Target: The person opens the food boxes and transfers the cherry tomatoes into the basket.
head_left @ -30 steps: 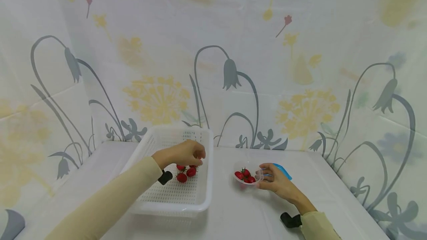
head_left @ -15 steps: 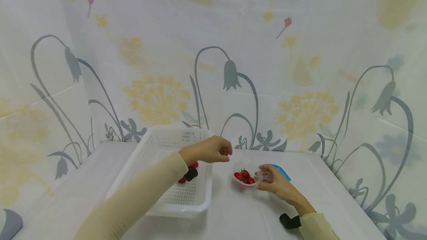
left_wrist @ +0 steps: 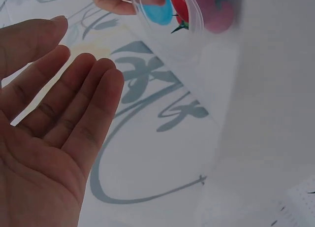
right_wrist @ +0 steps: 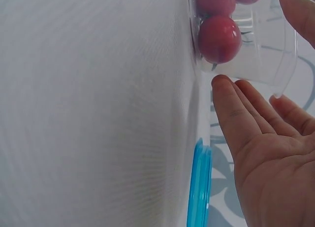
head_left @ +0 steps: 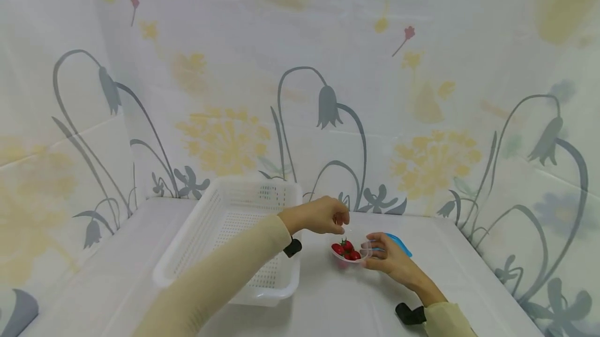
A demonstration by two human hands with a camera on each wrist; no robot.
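Note:
A clear plastic container [head_left: 344,263] with several cherry tomatoes [head_left: 347,246] in it stands on the white table. My right hand [head_left: 396,261] holds its right side, thumb at the front and fingers behind; in the right wrist view the fingertips lie against the clear wall. Just above the container's back left edge is my left hand [head_left: 325,214]. Its palm [left_wrist: 44,163] and loosely bent fingers show in the left wrist view with nothing between them. A white perforated basket [head_left: 276,294] stands to the left, partly covered by my left sleeve.
A blue lid [head_left: 399,244] lies on the table behind my right hand, and its edge shows in the right wrist view. A floral-patterned cloth [head_left: 262,92] hangs at the back and sides. Black wrist cameras sit on both wrists.
My left hand has moved right, from over the tomatoes in the basket to above the container. The left sleeve now hides those basket tomatoes. My right hand has stayed on the container.

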